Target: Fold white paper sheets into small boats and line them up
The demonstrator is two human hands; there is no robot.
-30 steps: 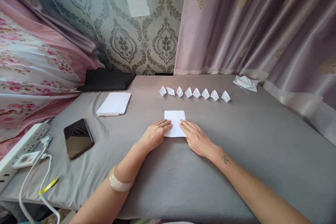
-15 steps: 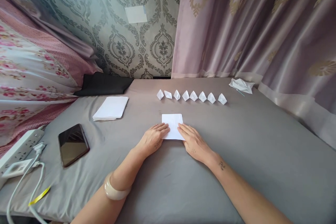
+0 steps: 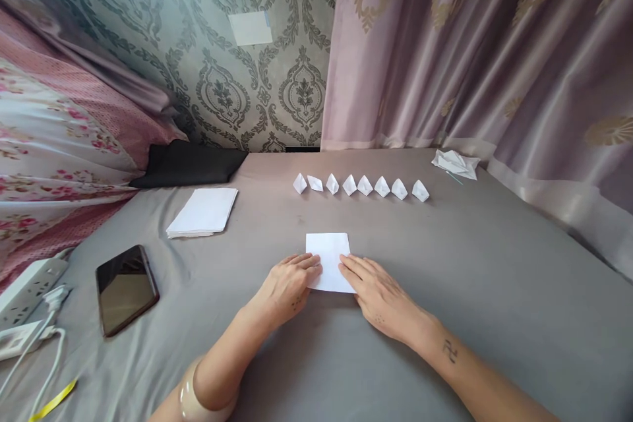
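Observation:
A white square of paper [image 3: 330, 267] is between my two hands on the grey cloth. My left hand [image 3: 293, 282] holds its left edge, fingers over the top and thumb out of sight. On the right edge, my right hand [image 3: 378, 290] has its fingers laid over the paper in the same way, the thumb hidden under the hand. Beyond the paper stands a row of several small folded white paper pieces [image 3: 364, 185]. To the left lies a stack of white paper sheets [image 3: 202, 211].
A phone [image 3: 127, 290] lies at left, near a white power strip [image 3: 30, 293] with plugged-in cables and a yellow strip [image 3: 53, 401]. Black folded cloth [image 3: 190, 163] is at the back left. Crumpled white paper [image 3: 455, 163] sits at the back right by the curtain [image 3: 420, 46].
Both hands and the paper sit lower in view, a little closer to me. The view itself has shifted slightly. The row of folded pieces stands as before.

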